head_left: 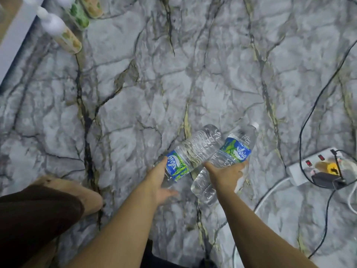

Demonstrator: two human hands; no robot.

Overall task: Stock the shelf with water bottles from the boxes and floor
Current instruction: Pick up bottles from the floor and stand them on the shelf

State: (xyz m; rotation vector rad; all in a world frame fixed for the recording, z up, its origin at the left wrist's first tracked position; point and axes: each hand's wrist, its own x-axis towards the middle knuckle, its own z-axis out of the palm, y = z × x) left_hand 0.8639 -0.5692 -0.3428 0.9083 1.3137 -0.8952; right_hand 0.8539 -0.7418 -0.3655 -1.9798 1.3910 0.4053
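Head view. The left hand (161, 178) grips the left bottle (195, 149) at its neck end, thumb over the blue label, fingers beneath. The right hand (226, 174) wraps the right bottle (236, 148) at mid-body, fingers curled round its far side, cap pointing up-right. Both bottles are clear ribbed plastic, held above the grey, veined, marble-look floor (135, 84), their bodies crossing and touching. A white power strip (301, 171) lies on the floor to the right.
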